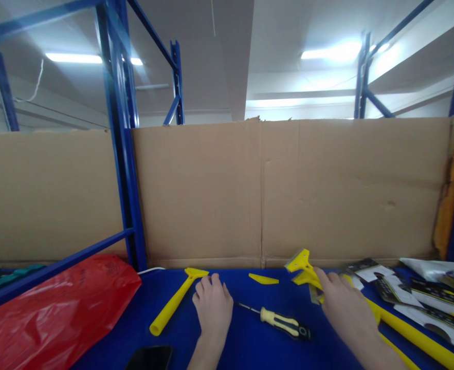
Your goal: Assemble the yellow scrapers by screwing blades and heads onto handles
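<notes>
My left hand (213,307) rests low over the blue surface with its fingers curled together; what lies under them, if anything, is hidden. Just left of it lies a yellow scraper (170,307), its flat head close to my fingertips. My right hand (342,306) is closed on a yellow scraper (304,262), whose wide head with a blade edge points up and left. Between the hands are a screwdriver (283,322) with a cream and black handle and a loose flat yellow piece (264,279). More yellow scraper handles (419,336) lie beneath and beside my right forearm.
A red plastic bag (60,313) fills the left side, beside a blue rack post (122,154). A dark phone-like object (149,358) lies at the front edge. Black and white packages (431,308) are piled at right. A cardboard wall (211,195) stands behind.
</notes>
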A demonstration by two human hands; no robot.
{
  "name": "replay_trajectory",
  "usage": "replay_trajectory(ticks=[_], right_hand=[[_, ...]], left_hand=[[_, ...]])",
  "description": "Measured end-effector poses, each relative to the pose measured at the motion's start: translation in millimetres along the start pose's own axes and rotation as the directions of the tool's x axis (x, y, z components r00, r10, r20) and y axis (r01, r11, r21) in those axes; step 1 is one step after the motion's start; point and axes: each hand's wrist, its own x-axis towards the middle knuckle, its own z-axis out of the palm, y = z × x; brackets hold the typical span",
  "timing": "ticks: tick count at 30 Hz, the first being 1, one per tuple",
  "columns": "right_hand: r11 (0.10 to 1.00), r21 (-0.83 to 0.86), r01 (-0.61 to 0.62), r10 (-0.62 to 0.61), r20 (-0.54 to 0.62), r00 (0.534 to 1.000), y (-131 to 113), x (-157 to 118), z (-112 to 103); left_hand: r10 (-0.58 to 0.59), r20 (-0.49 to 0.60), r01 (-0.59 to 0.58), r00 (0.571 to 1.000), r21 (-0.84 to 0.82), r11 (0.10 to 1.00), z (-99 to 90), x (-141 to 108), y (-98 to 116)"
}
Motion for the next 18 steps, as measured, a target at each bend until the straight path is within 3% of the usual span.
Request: replay_trajectory(ticks=[5, 10, 18], right_hand=[[0.991, -0.061, -0.119, 0.12, 0.017, 0.993, 17.5, 2.4, -5.2], [0.981, -0.095, -0.169, 0.176, 0.072, 0.982, 29.2, 3.0, 3.3], [0.98, -0.175, -0.096, 0.073, -0.134, 0.988, 27.6, 6.6, -11.3]], left_hand=[[-0.021, -0.154, 0.059, 0.988, 0.247, 0.967, 13.9, -0.6, -10.6], [-0.062, -0.161, 0.111, 0.985, 0.318, 0.941, 21.0, -0.4, -16.5], [-0.068, -0.201, 0.138, 0.977, 0.359, 0.923, 18.3, 2.3, -20.5]])
